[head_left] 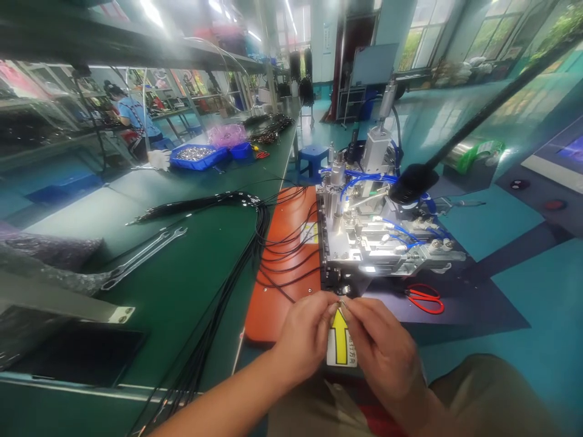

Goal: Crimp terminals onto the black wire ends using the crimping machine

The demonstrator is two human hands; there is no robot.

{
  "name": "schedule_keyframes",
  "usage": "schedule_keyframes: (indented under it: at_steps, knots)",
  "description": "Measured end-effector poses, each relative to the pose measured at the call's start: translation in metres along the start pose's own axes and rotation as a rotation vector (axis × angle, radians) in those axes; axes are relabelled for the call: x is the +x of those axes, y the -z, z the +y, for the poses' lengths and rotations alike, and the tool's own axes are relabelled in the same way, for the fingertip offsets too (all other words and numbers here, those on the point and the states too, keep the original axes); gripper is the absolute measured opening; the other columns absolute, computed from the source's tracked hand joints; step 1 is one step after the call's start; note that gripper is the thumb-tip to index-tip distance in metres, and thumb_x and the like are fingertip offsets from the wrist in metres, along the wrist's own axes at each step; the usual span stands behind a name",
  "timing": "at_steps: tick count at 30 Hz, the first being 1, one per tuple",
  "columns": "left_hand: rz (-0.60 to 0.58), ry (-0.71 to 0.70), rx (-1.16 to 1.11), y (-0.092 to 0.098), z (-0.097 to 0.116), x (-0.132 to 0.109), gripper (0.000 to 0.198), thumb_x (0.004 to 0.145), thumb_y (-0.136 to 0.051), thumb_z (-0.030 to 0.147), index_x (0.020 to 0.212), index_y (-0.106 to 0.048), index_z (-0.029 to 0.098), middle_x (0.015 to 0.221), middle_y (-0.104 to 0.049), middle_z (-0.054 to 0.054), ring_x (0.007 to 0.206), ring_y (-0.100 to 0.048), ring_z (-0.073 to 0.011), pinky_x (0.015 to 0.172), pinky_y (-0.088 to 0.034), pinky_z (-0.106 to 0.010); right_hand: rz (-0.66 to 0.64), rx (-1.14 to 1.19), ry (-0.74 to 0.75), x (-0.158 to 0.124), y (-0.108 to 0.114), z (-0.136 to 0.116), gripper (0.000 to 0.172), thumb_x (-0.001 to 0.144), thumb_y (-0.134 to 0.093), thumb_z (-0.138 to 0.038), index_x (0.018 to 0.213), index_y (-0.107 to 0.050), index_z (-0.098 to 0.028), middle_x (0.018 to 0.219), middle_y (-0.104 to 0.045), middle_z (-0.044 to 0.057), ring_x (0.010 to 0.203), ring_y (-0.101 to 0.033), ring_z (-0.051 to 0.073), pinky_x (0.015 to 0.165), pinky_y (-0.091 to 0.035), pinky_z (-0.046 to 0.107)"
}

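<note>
My left hand (pixel 306 334) and my right hand (pixel 387 349) meet fingertip to fingertip at the near edge of the metal machine (pixel 364 230). Both are closed in a pinch around something small, mostly covered by the fingers; its kind cannot be made out. Below the fingertips shows a white label with a yellow arrow (pixel 340 340). Several thin black cables (pixel 286 261) run over the orange board (pixel 273 303) to the machine's left side. A bundle of black cables (pixel 218 303) lies along the green table (pixel 150 297), left of my left hand.
Red-handled scissors (pixel 426 298) lie right of the machine. Two wrenches (pixel 146 258) rest on the table at left. Farther back stand a blue tray of small metal parts (pixel 195 156) and a blue stool (pixel 314 159). A black lamp arm (pixel 483 103) crosses overhead. A person (pixel 132 115) sits far left.
</note>
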State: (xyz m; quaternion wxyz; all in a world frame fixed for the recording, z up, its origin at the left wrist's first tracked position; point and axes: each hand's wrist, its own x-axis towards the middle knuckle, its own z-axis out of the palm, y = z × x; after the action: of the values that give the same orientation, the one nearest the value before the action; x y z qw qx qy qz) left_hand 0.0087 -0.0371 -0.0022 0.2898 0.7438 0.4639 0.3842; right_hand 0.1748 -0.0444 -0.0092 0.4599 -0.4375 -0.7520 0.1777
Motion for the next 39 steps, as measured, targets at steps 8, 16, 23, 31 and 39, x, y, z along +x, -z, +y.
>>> schedule_keyframes:
  at_steps: [8, 16, 23, 31, 39]
  knots:
    - [-0.023, -0.154, 0.192, 0.001, 0.005, 0.003, 0.031, 0.099, -0.034, 0.016, 0.098, -0.065, 0.017, 0.084, -0.061, -0.006, 0.078, -0.05, -0.0191, 0.072, -0.036, -0.033, -0.422, 0.092, -0.245, 0.036, 0.059, -0.001, 0.023, 0.1, -0.048, -0.032, 0.091, -0.067, -0.025, 0.081, -0.066, -0.001, 0.073, -0.061, 0.014, 0.066, -0.046, 0.025]
    - [-0.022, -0.183, 0.232, 0.0, 0.006, 0.003, 0.029, 0.1, -0.035, 0.017, 0.097, -0.064, 0.018, 0.087, -0.059, -0.006, 0.081, -0.047, -0.0199, 0.072, -0.034, -0.033, -0.625, 0.06, -0.198, 0.046, 0.062, -0.003, 0.022, 0.101, -0.046, -0.026, 0.086, -0.061, -0.023, 0.08, -0.061, -0.002, 0.073, -0.057, 0.013, 0.066, -0.042, 0.025]
    - [-0.042, -0.181, 0.274, 0.0, 0.006, 0.003, 0.028, 0.097, -0.033, 0.013, 0.093, -0.061, 0.016, 0.084, -0.057, -0.006, 0.079, -0.045, -0.0203, 0.072, -0.033, -0.034, -0.672, 0.013, -0.14, 0.046, 0.059, 0.002, 0.02, 0.102, -0.046, -0.024, 0.087, -0.06, -0.022, 0.082, -0.059, -0.002, 0.076, -0.056, 0.014, 0.068, -0.042, 0.026]
    - [-0.083, -0.166, 0.352, -0.002, 0.006, 0.003, 0.021, 0.086, -0.039, 0.005, 0.087, -0.058, 0.015, 0.081, -0.054, -0.005, 0.078, -0.043, -0.0199, 0.069, -0.032, -0.034, -0.73, -0.098, -0.027, 0.042, 0.058, 0.003, 0.022, 0.103, -0.039, -0.022, 0.088, -0.054, -0.021, 0.082, -0.056, 0.0, 0.074, -0.053, 0.016, 0.067, -0.04, 0.03]
    - [-0.104, -0.172, 0.338, -0.001, 0.005, 0.004, 0.021, 0.087, -0.04, 0.005, 0.086, -0.057, 0.016, 0.081, -0.055, -0.005, 0.077, -0.043, -0.0193, 0.07, -0.032, -0.034, -0.73, -0.096, -0.035, 0.037, 0.055, 0.004, 0.023, 0.103, -0.035, -0.021, 0.085, -0.048, -0.021, 0.084, -0.053, 0.0, 0.074, -0.049, 0.016, 0.068, -0.038, 0.031]
